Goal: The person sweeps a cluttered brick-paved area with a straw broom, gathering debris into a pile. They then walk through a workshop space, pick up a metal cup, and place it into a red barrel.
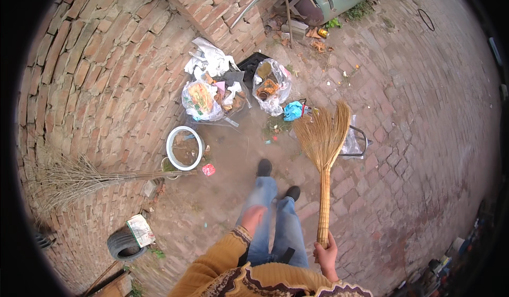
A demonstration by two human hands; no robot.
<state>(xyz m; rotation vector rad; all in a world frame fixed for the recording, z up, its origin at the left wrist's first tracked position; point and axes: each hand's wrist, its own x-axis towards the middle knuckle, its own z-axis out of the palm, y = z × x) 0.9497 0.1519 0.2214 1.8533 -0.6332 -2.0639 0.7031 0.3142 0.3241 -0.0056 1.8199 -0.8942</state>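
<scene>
My right hand [325, 255] is wrapped round the lower end of a straw broom's handle [325, 201]. The broom's bristles [324, 130] point away from me and fan out at the far end. In front of my thigh is my left hand [253, 218], smeared by motion, so its fingers cannot be made out. Just past the bristles lies a crumpled blue bag [293, 110]. A black bent frame [365, 142] with clear plastic [352, 140] is partly hidden behind the broom.
Rubbish-filled clear bags [202, 100] [272, 87] lie by the brick wall [106, 80]. Nearer stand a white-rimmed bucket [170, 147] and a twig broom [79, 180]. A tyre [125, 245] sits at lower left. A red wrapper [209, 170] lies on the ground.
</scene>
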